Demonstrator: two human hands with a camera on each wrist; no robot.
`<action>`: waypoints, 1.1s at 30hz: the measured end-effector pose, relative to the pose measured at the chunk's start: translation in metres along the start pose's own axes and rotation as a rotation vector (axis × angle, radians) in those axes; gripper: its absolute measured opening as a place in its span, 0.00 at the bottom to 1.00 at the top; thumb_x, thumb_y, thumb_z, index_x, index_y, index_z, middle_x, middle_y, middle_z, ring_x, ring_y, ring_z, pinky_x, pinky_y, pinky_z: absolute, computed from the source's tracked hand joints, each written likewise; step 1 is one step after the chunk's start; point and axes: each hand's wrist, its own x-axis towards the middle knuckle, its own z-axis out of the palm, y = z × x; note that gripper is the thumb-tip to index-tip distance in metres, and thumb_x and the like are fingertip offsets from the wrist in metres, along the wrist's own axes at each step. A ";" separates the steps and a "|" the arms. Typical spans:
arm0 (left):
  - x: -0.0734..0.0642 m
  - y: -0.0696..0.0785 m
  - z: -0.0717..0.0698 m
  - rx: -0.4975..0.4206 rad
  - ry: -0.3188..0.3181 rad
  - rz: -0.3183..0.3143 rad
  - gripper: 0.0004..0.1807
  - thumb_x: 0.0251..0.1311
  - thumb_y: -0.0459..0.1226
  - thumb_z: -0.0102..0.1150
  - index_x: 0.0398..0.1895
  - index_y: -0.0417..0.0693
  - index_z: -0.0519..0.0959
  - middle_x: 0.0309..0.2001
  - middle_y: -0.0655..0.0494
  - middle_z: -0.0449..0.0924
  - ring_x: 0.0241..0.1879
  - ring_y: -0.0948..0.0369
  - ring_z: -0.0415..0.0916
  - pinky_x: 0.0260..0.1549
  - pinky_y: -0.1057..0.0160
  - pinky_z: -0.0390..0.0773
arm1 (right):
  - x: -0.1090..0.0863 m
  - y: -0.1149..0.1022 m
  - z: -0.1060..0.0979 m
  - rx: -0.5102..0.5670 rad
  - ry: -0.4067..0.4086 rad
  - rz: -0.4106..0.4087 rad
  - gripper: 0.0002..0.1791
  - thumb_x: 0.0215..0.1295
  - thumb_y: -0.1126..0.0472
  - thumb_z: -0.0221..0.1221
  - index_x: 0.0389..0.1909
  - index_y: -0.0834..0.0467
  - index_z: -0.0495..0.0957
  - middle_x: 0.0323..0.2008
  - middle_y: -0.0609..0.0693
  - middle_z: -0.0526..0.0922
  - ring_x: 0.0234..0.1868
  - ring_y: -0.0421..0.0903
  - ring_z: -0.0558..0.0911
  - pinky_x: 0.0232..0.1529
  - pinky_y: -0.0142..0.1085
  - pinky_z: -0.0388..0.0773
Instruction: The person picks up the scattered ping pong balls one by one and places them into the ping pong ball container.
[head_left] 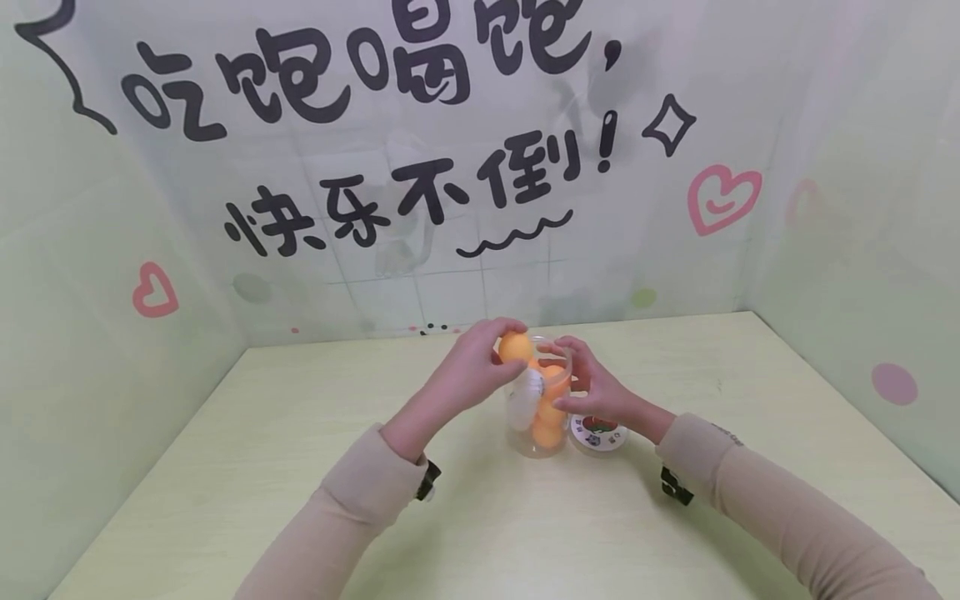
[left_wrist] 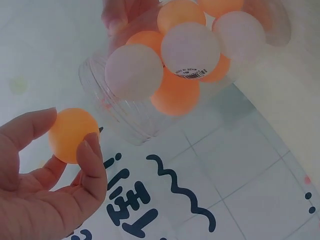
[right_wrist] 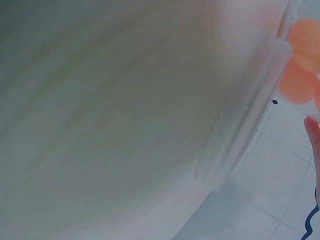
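An orange ping-pong ball [head_left: 516, 347] is pinched between the thumb and fingers of my left hand [head_left: 476, 360]. It is beside the uncovered mouth of a clear plastic jar [head_left: 519, 440]; the left wrist view shows a gap between the ball [left_wrist: 74, 135] and the jar's threaded rim [left_wrist: 96, 85]. Inside the jar are several orange balls [left_wrist: 175, 92] and white balls [left_wrist: 134, 71]. My right hand [head_left: 600, 390] grips the jar's upper part from the right, thumb in front and fingers behind. The jar stands on the table.
A round lid with a printed picture [head_left: 598, 435] lies on the pale wooden table [head_left: 300, 475], right beside the jar. Behind the table rises a translucent sheet [head_left: 360, 292] with black lettering, and side panels [head_left: 862, 292] stand to the left and right.
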 end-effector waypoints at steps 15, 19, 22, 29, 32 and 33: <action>0.005 -0.002 0.004 -0.017 -0.016 -0.044 0.24 0.56 0.36 0.59 0.57 0.47 0.69 0.48 0.50 0.70 0.37 0.56 0.69 0.31 0.68 0.77 | -0.001 0.002 0.000 -0.004 -0.002 -0.002 0.38 0.56 0.66 0.60 0.61 0.53 0.47 0.67 0.63 0.53 0.64 0.64 0.59 0.54 0.53 0.69; 0.006 -0.003 0.004 -0.013 -0.018 -0.051 0.24 0.57 0.36 0.59 0.58 0.48 0.69 0.52 0.49 0.70 0.36 0.56 0.71 0.30 0.67 0.77 | -0.001 0.002 0.000 -0.030 0.017 0.023 0.39 0.55 0.67 0.61 0.61 0.55 0.46 0.66 0.63 0.53 0.64 0.64 0.60 0.54 0.56 0.68; 0.006 -0.003 0.004 -0.008 -0.021 -0.056 0.24 0.57 0.37 0.59 0.58 0.49 0.69 0.54 0.49 0.69 0.36 0.56 0.72 0.29 0.66 0.77 | -0.001 0.001 0.001 -0.059 0.035 0.056 0.41 0.54 0.65 0.61 0.62 0.57 0.45 0.65 0.64 0.56 0.62 0.64 0.63 0.54 0.56 0.69; 0.004 -0.006 0.003 -0.003 -0.020 -0.054 0.23 0.57 0.37 0.59 0.58 0.50 0.69 0.55 0.47 0.69 0.37 0.56 0.73 0.31 0.64 0.77 | -0.001 0.001 0.001 -0.086 0.057 0.089 0.42 0.53 0.62 0.63 0.63 0.59 0.46 0.60 0.65 0.61 0.56 0.62 0.68 0.52 0.54 0.70; 0.001 -0.010 0.002 -0.002 -0.011 -0.065 0.23 0.57 0.38 0.59 0.57 0.50 0.69 0.55 0.49 0.69 0.37 0.57 0.73 0.31 0.64 0.77 | -0.001 0.002 0.001 -0.091 0.059 0.091 0.42 0.53 0.63 0.62 0.63 0.58 0.46 0.61 0.64 0.60 0.57 0.61 0.68 0.52 0.54 0.70; 0.001 -0.011 0.001 0.000 -0.008 -0.071 0.23 0.57 0.38 0.59 0.57 0.51 0.69 0.55 0.49 0.69 0.37 0.57 0.73 0.31 0.64 0.78 | -0.002 0.002 0.001 -0.092 0.061 0.096 0.42 0.53 0.64 0.62 0.63 0.57 0.46 0.61 0.64 0.60 0.57 0.60 0.68 0.53 0.54 0.70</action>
